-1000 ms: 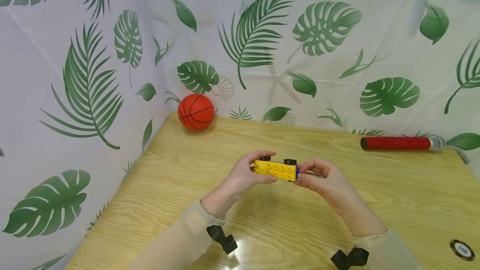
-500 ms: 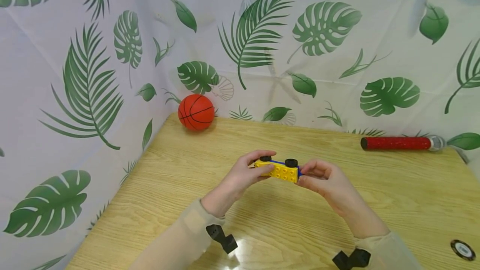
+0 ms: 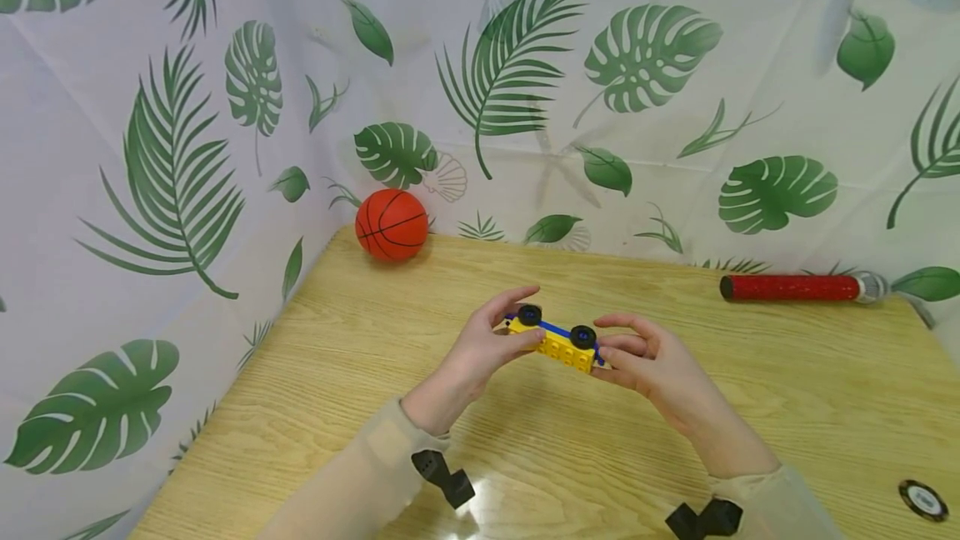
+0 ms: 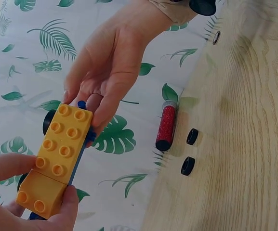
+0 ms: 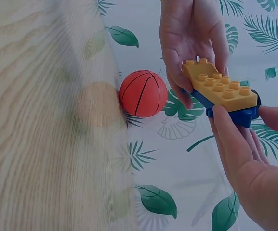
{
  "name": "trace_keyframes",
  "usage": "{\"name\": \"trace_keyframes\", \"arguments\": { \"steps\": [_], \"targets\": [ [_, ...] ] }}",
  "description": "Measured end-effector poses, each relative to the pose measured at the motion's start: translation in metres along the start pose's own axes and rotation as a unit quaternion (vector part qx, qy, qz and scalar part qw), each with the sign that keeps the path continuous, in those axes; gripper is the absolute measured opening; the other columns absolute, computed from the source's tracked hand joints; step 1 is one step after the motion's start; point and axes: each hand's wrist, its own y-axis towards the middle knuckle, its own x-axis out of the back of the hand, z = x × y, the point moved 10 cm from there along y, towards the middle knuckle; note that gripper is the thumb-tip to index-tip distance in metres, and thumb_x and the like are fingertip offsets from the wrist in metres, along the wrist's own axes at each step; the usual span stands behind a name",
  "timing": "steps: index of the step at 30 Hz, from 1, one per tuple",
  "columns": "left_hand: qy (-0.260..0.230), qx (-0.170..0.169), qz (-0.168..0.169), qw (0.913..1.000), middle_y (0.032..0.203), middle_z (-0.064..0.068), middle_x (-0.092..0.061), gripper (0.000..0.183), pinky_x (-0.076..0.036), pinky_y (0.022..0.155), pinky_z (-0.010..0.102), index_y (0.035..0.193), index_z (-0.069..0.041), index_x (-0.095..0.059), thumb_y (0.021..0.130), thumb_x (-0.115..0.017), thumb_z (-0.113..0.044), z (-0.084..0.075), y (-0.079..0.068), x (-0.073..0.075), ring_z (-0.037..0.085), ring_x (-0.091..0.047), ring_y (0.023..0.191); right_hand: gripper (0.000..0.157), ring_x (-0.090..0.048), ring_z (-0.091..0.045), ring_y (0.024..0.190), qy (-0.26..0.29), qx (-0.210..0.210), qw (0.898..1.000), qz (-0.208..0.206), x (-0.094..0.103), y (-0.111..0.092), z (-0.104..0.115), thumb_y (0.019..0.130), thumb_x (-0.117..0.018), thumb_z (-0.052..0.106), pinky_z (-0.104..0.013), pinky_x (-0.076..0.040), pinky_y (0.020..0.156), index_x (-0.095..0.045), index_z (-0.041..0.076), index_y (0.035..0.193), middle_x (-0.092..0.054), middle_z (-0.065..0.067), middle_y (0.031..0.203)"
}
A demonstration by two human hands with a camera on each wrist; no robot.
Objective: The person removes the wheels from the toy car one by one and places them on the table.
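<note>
Both hands hold a yellow and blue building-block toy car [image 3: 566, 344] above the table, turned partly on its side. Yellow studs run along its top; two black wheels [image 3: 582, 337] show on its upper side. My left hand [image 3: 480, 352] grips the sloped front end between thumb and fingers, with one finger lifted off. At the other end, the thumb and fingers of my right hand [image 3: 652, 365] pinch the blue base. The left wrist view also shows two loose black wheels [image 4: 188, 166] on the tabletop, hidden in the head view.
An orange-red toy basketball [image 3: 392, 225] sits in the back left corner. A red toy microphone [image 3: 795, 287] lies along the back edge at the right. Near the front right is a black-rimmed round chip [image 3: 923, 500]. Leaf-print cloth [image 3: 660, 190] stands behind and at the left.
The toy car has rolled in the hands, so its wheels and blue base now show more. Its right end has dipped slightly. A left finger has lifted off it.
</note>
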Motion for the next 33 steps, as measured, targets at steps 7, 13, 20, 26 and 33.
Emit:
{"name": "trace_keyframes", "arguments": {
  "steps": [7, 13, 20, 26, 33],
  "targets": [
    [0.008, 0.001, 0.002, 1.0000, 0.133, 0.014, -0.056, 0.056, -0.056, 0.092, 0.030, 0.141, -0.024, -0.055, 0.090, -0.072, -0.008, 0.001, 0.000, 0.000, 0.019, -0.063, 0.106, 0.048, -0.067, -0.015, 0.100, -0.023, 0.000, 1.000, 0.016, -0.005, 0.004, -0.001, 0.099, -0.060, 0.013, -0.035, -0.059, 0.089, -0.045, -0.006, 0.141, -0.063, -0.003, 0.108],
    [0.004, 0.019, -0.010, 0.9998, 0.119, 0.013, -0.067, 0.051, -0.056, 0.090, 0.029, 0.138, -0.023, -0.057, 0.090, -0.073, -0.012, 0.004, 0.000, 0.001, 0.013, -0.065, 0.096, 0.050, -0.067, -0.012, 0.105, -0.026, 0.012, 0.999, 0.035, -0.008, 0.005, -0.001, 0.100, -0.058, 0.011, -0.031, -0.058, 0.090, -0.042, -0.014, 0.140, -0.065, 0.002, 0.117],
    [-0.027, 0.001, -0.022, 0.9994, 0.114, 0.018, -0.070, 0.060, -0.056, 0.088, 0.027, 0.142, -0.028, -0.052, 0.090, -0.071, -0.006, 0.003, 0.002, 0.002, 0.011, -0.067, 0.091, 0.050, -0.068, -0.013, 0.103, -0.025, 0.012, 0.999, 0.040, -0.011, 0.006, -0.002, 0.099, -0.060, 0.009, -0.030, -0.058, 0.089, -0.042, -0.015, 0.138, -0.065, -0.001, 0.113],
    [-0.054, -0.002, -0.016, 0.9984, 0.122, 0.020, -0.067, 0.047, -0.057, 0.092, 0.038, 0.136, -0.016, -0.057, 0.092, -0.068, -0.003, -0.001, 0.001, -0.003, 0.021, -0.069, 0.104, 0.050, -0.068, -0.012, 0.101, -0.025, 0.015, 0.999, 0.041, -0.013, 0.003, 0.001, 0.098, -0.060, 0.007, -0.028, -0.059, 0.087, -0.041, -0.016, 0.137, -0.065, -0.001, 0.111],
    [-0.074, 0.010, 0.007, 0.9971, 0.113, 0.025, -0.069, 0.048, -0.060, 0.081, 0.046, 0.140, -0.022, -0.054, 0.095, -0.064, -0.004, 0.000, -0.001, -0.009, 0.036, -0.072, 0.097, 0.049, -0.068, -0.011, 0.100, -0.049, 0.005, 0.998, 0.026, -0.011, 0.005, -0.001, 0.097, -0.064, 0.010, -0.027, -0.059, 0.086, -0.045, -0.012, 0.136, -0.065, 0.000, 0.110]
  ]
}}
